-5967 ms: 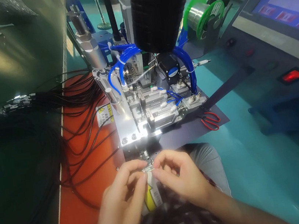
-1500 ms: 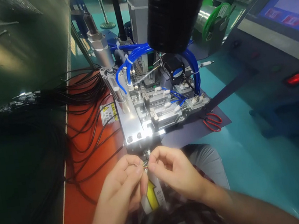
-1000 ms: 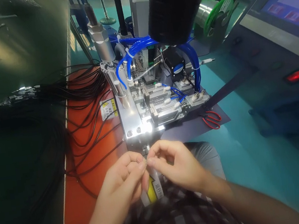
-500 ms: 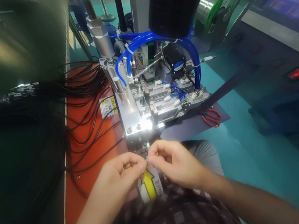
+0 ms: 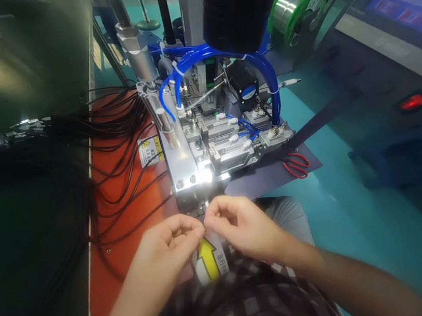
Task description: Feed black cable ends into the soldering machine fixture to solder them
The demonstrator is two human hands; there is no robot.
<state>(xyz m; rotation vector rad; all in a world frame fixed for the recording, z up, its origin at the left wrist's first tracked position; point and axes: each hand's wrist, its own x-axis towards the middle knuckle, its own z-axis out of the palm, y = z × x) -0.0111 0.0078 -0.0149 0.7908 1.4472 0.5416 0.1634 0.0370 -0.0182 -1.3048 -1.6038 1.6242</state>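
My left hand (image 5: 177, 241) and my right hand (image 5: 240, 224) meet in front of me, each in a pinch with thumb against fingers. Between the fingertips shows a tiny gold-brown bit, too small to name; which hand grips it I cannot tell. Just below lies a yellow arrow label (image 5: 209, 264) with printed characters. Right beyond my fingers stands a metal machine (image 5: 184, 167) with clamps, white fittings and thick blue air hoses (image 5: 273, 81). A bright light shines at its near edge.
Black cables (image 5: 121, 186) run over the orange surface (image 5: 132, 211) on the left, with bright metal ends heaped farther left. Red-handled pliers (image 5: 296, 165) lie right of the machine. A green spool (image 5: 286, 11) of silvery wire, a black hose (image 5: 240, 7) and a control panel (image 5: 386, 60) stand beyond.
The whole view has shifted slightly, so the machine appears a little farther left. Both hands stay pinched together in nearly the same place.
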